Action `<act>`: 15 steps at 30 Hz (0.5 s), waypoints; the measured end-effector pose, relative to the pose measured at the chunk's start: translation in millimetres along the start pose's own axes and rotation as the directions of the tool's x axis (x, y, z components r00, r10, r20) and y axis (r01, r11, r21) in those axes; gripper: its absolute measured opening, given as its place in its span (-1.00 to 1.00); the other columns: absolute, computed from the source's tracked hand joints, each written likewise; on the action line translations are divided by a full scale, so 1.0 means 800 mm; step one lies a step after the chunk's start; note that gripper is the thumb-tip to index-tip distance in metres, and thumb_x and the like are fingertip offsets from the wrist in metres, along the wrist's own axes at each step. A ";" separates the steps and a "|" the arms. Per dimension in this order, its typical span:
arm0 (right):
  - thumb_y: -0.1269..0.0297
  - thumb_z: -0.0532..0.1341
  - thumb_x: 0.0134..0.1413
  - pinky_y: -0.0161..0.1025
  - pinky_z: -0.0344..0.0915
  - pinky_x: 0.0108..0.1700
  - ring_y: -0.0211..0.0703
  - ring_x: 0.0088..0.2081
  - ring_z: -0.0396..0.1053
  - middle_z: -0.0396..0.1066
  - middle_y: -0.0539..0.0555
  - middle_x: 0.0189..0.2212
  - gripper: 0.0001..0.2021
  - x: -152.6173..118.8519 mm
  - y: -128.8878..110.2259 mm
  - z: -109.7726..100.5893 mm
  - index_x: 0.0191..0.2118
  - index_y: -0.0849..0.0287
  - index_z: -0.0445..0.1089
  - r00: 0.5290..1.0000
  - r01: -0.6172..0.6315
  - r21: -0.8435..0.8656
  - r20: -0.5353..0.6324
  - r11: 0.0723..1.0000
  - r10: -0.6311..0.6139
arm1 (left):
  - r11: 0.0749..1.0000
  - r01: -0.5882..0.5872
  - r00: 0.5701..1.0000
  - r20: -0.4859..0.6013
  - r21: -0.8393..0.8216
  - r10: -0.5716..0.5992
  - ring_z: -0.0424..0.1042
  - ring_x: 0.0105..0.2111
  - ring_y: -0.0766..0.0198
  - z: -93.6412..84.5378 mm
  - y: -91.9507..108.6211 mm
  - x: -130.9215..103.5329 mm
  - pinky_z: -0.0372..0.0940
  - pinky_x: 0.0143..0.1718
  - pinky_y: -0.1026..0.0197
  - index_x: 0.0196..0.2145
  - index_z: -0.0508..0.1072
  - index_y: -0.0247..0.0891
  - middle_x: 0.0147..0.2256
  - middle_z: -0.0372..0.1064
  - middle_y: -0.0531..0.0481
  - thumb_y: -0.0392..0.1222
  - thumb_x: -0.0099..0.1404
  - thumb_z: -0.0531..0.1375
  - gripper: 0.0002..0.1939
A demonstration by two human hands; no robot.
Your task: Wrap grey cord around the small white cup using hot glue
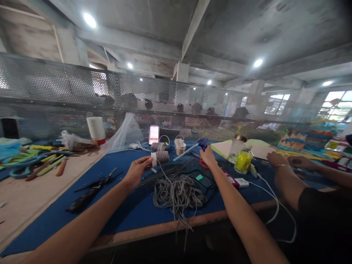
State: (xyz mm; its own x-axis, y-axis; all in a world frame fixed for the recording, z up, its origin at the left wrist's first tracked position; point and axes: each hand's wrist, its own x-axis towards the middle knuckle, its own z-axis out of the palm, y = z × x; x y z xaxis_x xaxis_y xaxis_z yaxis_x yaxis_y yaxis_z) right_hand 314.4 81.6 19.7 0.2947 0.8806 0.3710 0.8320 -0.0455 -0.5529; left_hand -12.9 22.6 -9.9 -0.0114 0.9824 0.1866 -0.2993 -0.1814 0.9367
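My left hand grasps a yarn spool; my right hand is at a dark-blue object, its grip unclear to me.

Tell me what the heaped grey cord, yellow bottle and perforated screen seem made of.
Grey cord: probably textile fibre, matte; it lies in limp loops. Bottle: glossy plastic or glass, seemingly see-through, with bright yellow showing. Screen: likely dull metal, with regular holes.

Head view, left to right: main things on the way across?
Stack of white cups → left hand → thread spool → right hand → yellow bottle → co-worker's hand.
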 end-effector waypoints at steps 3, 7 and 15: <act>0.32 0.04 0.16 -0.12 0.24 0.01 0.12 0.04 0.32 0.29 0.46 -0.02 -0.60 0.001 0.014 0.008 0.07 0.47 0.16 0.999 -0.030 -0.115 0.031 0.993 0.034 | 1.000 -0.009 1.000 -0.020 -0.020 0.009 0.42 -0.33 0.23 -0.004 -0.002 0.003 0.32 -0.20 0.18 -0.30 0.58 -0.34 -0.35 0.51 -0.10 -0.05 -0.07 0.41 -0.62; 0.41 0.07 0.14 -0.15 0.26 0.00 0.14 0.08 0.28 0.27 0.54 -0.02 -0.60 -0.004 0.022 0.024 0.06 0.58 0.19 0.995 0.005 -0.237 0.103 0.971 0.020 | 0.999 -0.016 1.000 -0.013 -0.047 0.015 0.42 -0.33 0.24 -0.006 -0.003 0.004 0.31 -0.21 0.18 -0.30 0.58 -0.33 -0.35 0.50 -0.09 -0.06 -0.06 0.41 -0.62; 0.51 0.04 0.10 -0.13 0.27 -0.03 0.10 0.02 0.34 0.30 0.53 -0.04 -0.60 -0.012 0.019 0.039 0.06 0.58 0.23 0.982 0.069 -0.390 0.190 0.918 0.006 | 1.000 -0.026 0.999 0.033 -0.007 0.026 0.39 -0.34 0.26 0.002 0.000 -0.002 0.31 -0.21 0.19 -0.32 0.59 -0.33 -0.36 0.49 -0.08 -0.07 -0.04 0.40 -0.66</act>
State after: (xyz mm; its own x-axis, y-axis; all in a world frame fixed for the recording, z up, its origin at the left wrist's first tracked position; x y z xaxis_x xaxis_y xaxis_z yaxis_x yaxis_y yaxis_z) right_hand 309.6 87.0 -15.5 0.2055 0.9538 0.2193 0.9678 -0.1647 -0.1906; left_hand -10.9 21.1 -9.8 0.0124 0.9753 0.2206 -0.3057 -0.2064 0.9295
